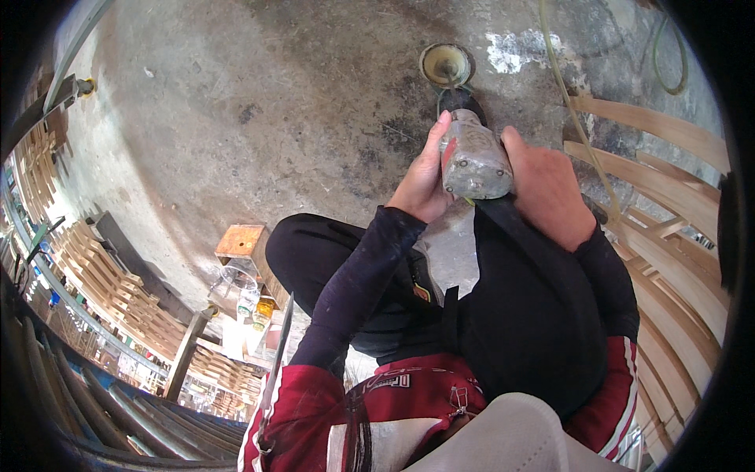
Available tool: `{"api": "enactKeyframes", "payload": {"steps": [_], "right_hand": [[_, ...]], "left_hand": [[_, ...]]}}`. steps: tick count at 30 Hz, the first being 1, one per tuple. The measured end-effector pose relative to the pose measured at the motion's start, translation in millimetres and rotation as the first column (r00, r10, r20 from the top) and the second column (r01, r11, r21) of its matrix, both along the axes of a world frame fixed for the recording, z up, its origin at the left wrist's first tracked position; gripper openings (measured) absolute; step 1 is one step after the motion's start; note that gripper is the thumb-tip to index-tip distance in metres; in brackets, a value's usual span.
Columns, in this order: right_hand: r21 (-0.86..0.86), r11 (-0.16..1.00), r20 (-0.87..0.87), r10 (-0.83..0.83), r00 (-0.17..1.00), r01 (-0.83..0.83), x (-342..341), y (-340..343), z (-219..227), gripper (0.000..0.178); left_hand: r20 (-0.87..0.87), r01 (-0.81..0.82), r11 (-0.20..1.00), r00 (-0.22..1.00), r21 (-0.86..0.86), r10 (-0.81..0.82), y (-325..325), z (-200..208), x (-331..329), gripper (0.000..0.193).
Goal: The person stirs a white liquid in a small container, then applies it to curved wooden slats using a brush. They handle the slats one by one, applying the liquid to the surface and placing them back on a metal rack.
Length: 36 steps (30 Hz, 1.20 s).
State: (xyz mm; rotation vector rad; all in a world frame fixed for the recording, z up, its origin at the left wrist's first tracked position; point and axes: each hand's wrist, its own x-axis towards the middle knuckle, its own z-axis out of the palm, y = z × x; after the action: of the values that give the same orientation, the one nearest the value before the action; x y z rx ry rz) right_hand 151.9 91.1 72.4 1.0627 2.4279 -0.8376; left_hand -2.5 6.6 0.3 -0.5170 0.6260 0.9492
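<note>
Across a stained concrete floor [275,118], a person [543,330] in a red-and-white top and black trousers sits low with knees bent, as seen from inside the room, while curved wooden slats [661,126] lie stacked at the person's right. Out in front of the knees is a worn grey metal tool [476,161], held squarely between two bare hands, its long axis running away from the body and slightly to the left, its broad blunt end toward the lap and its dark nose [462,101] outward. The right hand [554,193] is curled against the right flank, thumb pressed forward; the left hand [425,181] grips the left flank, its thumb the nearer to the nose, the fingers beneath hidden on both sides. Just beyond, almost in line with the tool, stands a small round cup [446,63], though whether nose and cup touch cannot be told from here
</note>
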Motion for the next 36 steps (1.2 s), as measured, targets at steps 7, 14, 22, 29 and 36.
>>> {"api": "enactKeyframes", "payload": {"steps": [7,14,22,29,36], "right_hand": [[0.015,1.000,-0.007,-0.010,1.000,0.011,1,-1,-4,0.036],[-0.011,0.998,-0.066,-0.054,0.996,0.054,-5,0,-6,0.034],[-0.027,0.998,-0.050,-0.050,0.998,0.048,-4,-1,-10,0.038],[-0.019,0.999,-0.068,-0.051,0.996,0.050,-2,-3,-5,0.039],[-0.020,0.996,-0.123,-0.090,0.988,0.088,-3,-2,-10,0.030]], "left_hand": [[-0.032,0.022,1.000,0.999,0.000,-0.022,1,-2,1,0.055],[-0.080,0.030,0.999,0.996,0.012,-0.029,5,5,-5,0.056],[-0.142,0.055,0.998,0.988,0.012,-0.053,4,8,-7,0.054],[-0.075,0.023,1.000,0.997,0.017,-0.021,-1,3,-3,0.058],[-0.183,0.078,0.996,0.979,-0.039,-0.084,3,8,-2,0.062]]}}
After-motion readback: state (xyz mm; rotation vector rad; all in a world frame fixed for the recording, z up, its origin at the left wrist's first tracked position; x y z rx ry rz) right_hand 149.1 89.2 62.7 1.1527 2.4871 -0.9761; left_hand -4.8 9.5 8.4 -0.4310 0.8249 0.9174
